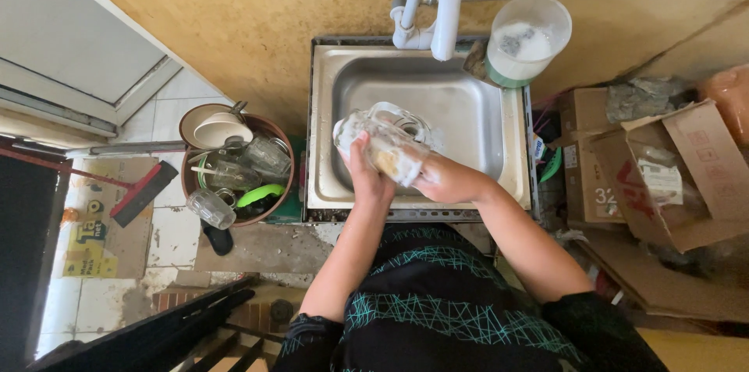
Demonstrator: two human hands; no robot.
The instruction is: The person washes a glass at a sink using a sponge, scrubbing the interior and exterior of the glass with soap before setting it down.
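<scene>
I am looking straight down at a steel sink (pixel 484 161) where both hands are holding a clear glass mug (pixel 382 138) above the basin. The left hand (pixel 367 173) is wrapping its fingers closed around the mug's side. The right hand (pixel 445 179) is pressing a soapy sponge (pixel 394 160) against it, fingers curled. A brown tub (pixel 285 185) of glasses is sitting left of the sink, on the floor.
</scene>
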